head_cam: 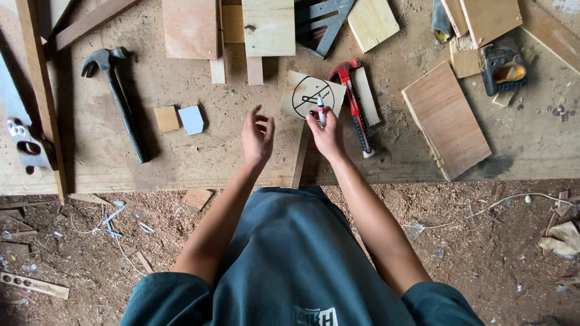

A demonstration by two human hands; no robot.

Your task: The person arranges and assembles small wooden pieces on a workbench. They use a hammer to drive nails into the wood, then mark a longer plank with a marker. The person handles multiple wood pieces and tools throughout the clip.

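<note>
My right hand (326, 134) grips a marker pen (321, 110) with a red band, its tip at the lower edge of a small square wood piece (302, 90) that bears a drawn black circle with lines inside. My left hand (257, 137) hovers open above the workbench (181, 157), fingers spread, a little left of that piece and holding nothing. A red utility knife (353, 105) lies just right of the marked piece.
A black claw hammer (118, 96) lies at left, with two small blocks (179, 118) beside it. Plywood offcuts (446, 119) and boards (269, 27) crowd the bench, plus a metal square (326, 24) and a yellow-black tool (502, 69). Sawdust floor below.
</note>
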